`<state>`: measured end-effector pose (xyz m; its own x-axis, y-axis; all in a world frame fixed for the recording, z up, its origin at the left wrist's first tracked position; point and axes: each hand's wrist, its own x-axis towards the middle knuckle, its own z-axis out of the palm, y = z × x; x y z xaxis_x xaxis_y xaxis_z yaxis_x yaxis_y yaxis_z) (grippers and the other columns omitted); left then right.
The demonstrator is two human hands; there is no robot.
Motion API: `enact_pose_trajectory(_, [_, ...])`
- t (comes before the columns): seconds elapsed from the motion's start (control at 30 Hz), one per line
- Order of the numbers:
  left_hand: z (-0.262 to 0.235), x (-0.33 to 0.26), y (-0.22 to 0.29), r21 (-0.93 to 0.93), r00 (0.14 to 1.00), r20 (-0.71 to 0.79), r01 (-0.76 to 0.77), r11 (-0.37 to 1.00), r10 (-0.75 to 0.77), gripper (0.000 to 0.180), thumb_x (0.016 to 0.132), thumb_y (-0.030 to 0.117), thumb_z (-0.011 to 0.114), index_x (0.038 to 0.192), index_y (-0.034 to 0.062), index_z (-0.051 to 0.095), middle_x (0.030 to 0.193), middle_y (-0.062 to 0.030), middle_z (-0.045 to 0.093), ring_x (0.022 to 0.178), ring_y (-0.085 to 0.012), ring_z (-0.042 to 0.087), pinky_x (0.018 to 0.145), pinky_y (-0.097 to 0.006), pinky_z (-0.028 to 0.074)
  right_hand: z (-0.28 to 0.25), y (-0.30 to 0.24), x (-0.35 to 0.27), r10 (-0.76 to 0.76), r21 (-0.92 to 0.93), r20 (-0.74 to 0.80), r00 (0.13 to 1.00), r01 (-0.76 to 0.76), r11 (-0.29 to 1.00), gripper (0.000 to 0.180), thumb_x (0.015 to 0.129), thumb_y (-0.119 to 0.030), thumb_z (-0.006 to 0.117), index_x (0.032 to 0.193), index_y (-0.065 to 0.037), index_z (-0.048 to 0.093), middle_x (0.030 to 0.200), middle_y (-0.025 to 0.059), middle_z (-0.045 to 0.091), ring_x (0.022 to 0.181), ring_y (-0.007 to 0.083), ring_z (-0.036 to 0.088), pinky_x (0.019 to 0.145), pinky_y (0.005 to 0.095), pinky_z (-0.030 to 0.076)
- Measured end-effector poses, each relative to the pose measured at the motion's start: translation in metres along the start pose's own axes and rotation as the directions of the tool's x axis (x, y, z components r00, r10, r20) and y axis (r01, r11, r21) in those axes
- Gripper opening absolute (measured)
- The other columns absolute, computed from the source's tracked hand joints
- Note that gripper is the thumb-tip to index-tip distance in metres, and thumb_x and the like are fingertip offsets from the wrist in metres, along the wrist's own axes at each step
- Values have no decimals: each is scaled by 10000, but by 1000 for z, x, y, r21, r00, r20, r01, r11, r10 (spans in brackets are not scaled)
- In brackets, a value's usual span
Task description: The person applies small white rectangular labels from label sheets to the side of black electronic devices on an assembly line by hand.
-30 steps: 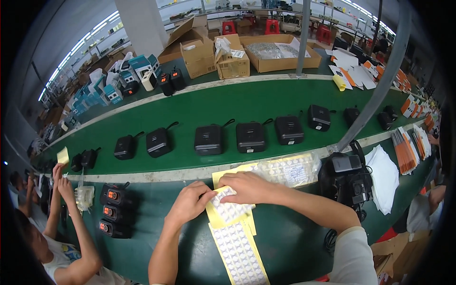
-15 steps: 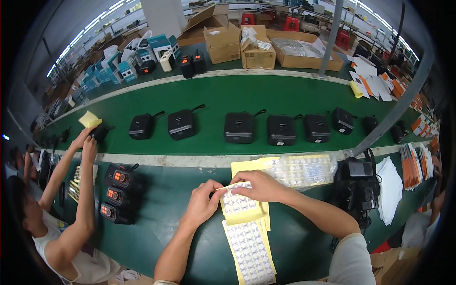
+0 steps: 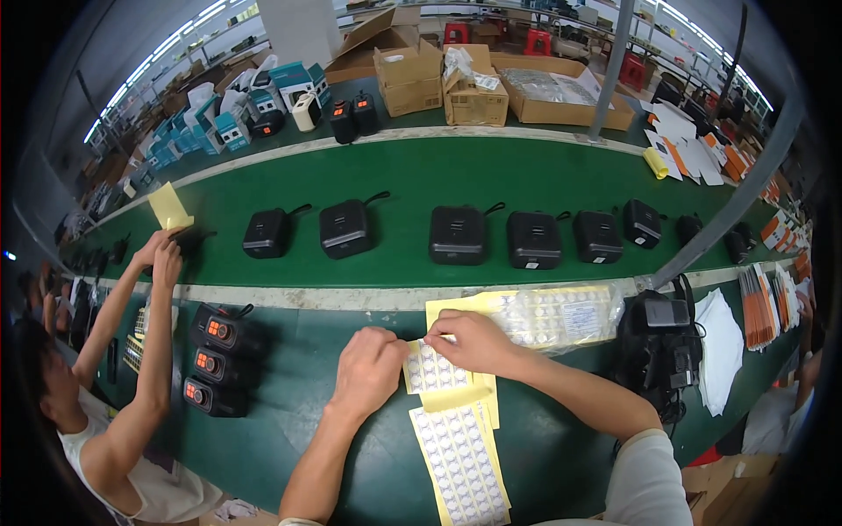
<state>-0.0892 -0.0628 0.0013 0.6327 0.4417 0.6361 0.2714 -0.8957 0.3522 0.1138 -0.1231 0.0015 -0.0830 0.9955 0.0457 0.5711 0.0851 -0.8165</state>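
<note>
A yellow-backed sheet of small white stickers (image 3: pixel 438 372) is held up in front of me, its lower part bent. My left hand (image 3: pixel 370 366) is closed at its upper left corner, fingers curled, knuckles up. At the top edge my right hand (image 3: pixel 474 339) pinches with thumb and forefinger; the fingers hide whether a single sticker is between them. Below lies another sticker sheet (image 3: pixel 460 460), flat on the green table. Beyond my right hand, more sticker sheets (image 3: pixel 561 316) rest in a clear plastic bag.
Several black box-shaped devices with straps (image 3: pixel 457 235) stand on the green conveyor belt (image 3: pixel 395 171). Three black devices with orange-lit faces (image 3: pixel 210 361) sit at left, near a co-worker (image 3: pixel 132 438) handling a yellow sheet (image 3: pixel 169 207). Black adapters and cables (image 3: pixel 662 333) lie right.
The black devices on the belt have shifted right. My left hand has turned knuckles-up and my right fingers have drawn into a tighter pinch. The co-worker's yellow sheet now stands more upright.
</note>
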Motion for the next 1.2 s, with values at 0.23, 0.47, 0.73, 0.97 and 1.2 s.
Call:
enact_pose_trajectory(0.23, [9, 31, -31, -639, 711, 273, 638, 430, -648, 67, 919, 78, 602, 889, 21, 587, 810, -18, 583, 684, -78, 542, 576, -227, 444, -87, 18, 43, -296, -605, -240, 924, 96, 790, 672, 764, -215, 719, 1341, -12, 442, 1415, 220, 365, 1301, 389, 375, 1083, 448, 331])
enact_pose_trajectory(0.47, [67, 73, -34, -670, 678, 296, 649, 359, -673, 83, 929, 106, 602, 911, 27, 586, 701, 32, 557, 588, -41, 494, 537, -198, 403, -121, 59, 81, -21, -371, -10, 1000, 16, 928, 760, 755, -398, 733, 1385, -63, 470, 1404, 191, 428, 1259, 330, 464, 1040, 366, 400])
enact_pose_trajectory(0.73, [95, 90, -25, -662, 669, 204, 632, 403, -714, 90, 921, 102, 608, 917, 16, 583, 759, -8, 575, 630, -60, 529, 509, -224, 438, -112, 58, 88, -46, -249, -61, 997, 29, 968, 660, 775, -343, 748, 1341, -78, 535, 1296, 145, 525, 975, 251, 600, 830, 320, 498])
enact_pose_trajectory(0.97, [106, 92, -24, -657, 684, 145, 607, 447, -715, 86, 913, 90, 615, 908, 7, 590, 821, -24, 575, 699, -79, 571, 535, -241, 520, -112, 63, 86, -56, -245, -78, 995, 35, 969, 653, 779, -331, 747, 1341, -75, 534, 1300, 143, 520, 983, 253, 602, 841, 316, 497])
enact_pose_trajectory(1.2, [119, 96, -19, -652, 690, 104, 591, 474, -717, 82, 887, 69, 636, 869, -7, 610, 832, -42, 577, 695, -97, 578, 562, -251, 537, -118, 65, 78, -48, -267, -102, 994, 19, 964, 647, 770, -323, 747, 1336, -86, 541, 1300, 139, 522, 1083, 270, 583, 883, 321, 494])
